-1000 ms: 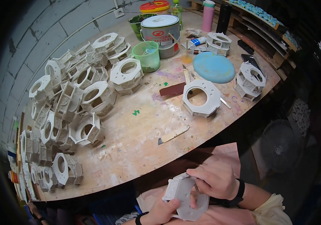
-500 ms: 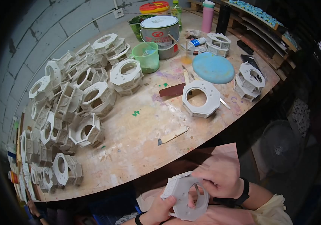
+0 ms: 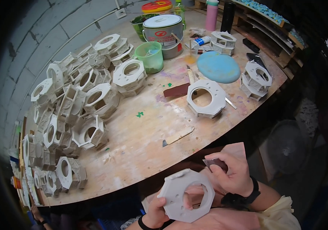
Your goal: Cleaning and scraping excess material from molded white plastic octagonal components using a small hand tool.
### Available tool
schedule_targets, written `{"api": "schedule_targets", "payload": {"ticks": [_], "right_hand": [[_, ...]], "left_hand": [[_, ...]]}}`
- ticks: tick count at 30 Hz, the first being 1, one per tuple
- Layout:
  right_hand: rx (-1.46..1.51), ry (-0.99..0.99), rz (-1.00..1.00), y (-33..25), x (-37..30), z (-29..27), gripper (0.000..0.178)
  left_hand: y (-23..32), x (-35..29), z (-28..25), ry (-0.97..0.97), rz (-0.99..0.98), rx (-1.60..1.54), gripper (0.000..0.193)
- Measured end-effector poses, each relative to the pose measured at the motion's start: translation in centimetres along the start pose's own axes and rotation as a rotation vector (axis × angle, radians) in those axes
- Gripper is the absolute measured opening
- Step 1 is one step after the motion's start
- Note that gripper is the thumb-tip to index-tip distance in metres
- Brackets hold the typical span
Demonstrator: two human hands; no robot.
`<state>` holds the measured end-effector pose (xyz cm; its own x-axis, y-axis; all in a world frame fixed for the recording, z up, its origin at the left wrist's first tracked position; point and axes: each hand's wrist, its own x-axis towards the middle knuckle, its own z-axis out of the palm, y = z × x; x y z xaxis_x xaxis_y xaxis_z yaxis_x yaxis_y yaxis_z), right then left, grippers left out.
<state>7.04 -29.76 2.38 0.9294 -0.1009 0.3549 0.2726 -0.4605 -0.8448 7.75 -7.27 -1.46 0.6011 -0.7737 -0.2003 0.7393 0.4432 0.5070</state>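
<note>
My L hand (image 3: 157, 210) grips a white 8-sided frame (image 3: 174, 188) by its left rim, a fingertip showing thru the round hole. R hand (image 3: 236, 174) is closed on a small brown sheet (image 3: 211, 162), pinched btwn thumb & fingers, just off the frame's far right edge w/ a gap btwn. Both hands + frame are off the worktop (image 3: 133, 153), on the nr side of its curved edge.

Biggest open stretch = mid worktop, btwn the pile of frames (image 3: 70, 101) at left & a pale-handled tool (image 3: 179, 137) lying nr the edge. Right of that, tighter: lone frame (image 3: 218, 96) sits close to the nr edge, brown strip (image 3: 176, 91) just beside its left, blue disc (image 3: 218, 67) farther back. Stacked frames (image 3: 249, 73) stand by the right edge. Far side's crowded: green cup (image 3: 150, 61) hard by a big pail (image 3: 164, 32).
</note>
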Motion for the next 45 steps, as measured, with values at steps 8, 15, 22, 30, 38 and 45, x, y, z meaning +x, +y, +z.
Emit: {"api": "schedule_targets", "payload": {"ticks": [8,15,22,30,38,45], "right_hand": [[0.215,-0.123,0.279,-0.1,-1.2,-0.1,0.02],[0.311,-0.148,0.203,-0.2,0.1,1.3,0.024],[0.209,-0.512,0.152,-1.3,3.4,3.9,0.024],[-0.092,-0.545,0.007,-1.2,4.6,8.4,0.013],[-0.309,-0.479,0.017,-1.6,4.5,9.3,0.012],[-0.295,-0.496,-0.096,-1.9,4.5,9.6,0.013]], "left_hand": [[0.7,0.5,0.0,0.141,0.231,-0.102,0.073],[0.4,-0.2,-2.6,0.138,0.33,-0.159,0.068],[-0.5,-2.0,-4.7,0.206,0.233,-0.433,0.062],[-1.2,-1.6,-4.9,0.448,0.202,-0.321,0.049],[-1.2,-1.8,-5.0,0.357,0.251,-0.347,0.05],[-1.0,-1.4,-4.8,0.327,0.281,-0.301,0.054]]}}
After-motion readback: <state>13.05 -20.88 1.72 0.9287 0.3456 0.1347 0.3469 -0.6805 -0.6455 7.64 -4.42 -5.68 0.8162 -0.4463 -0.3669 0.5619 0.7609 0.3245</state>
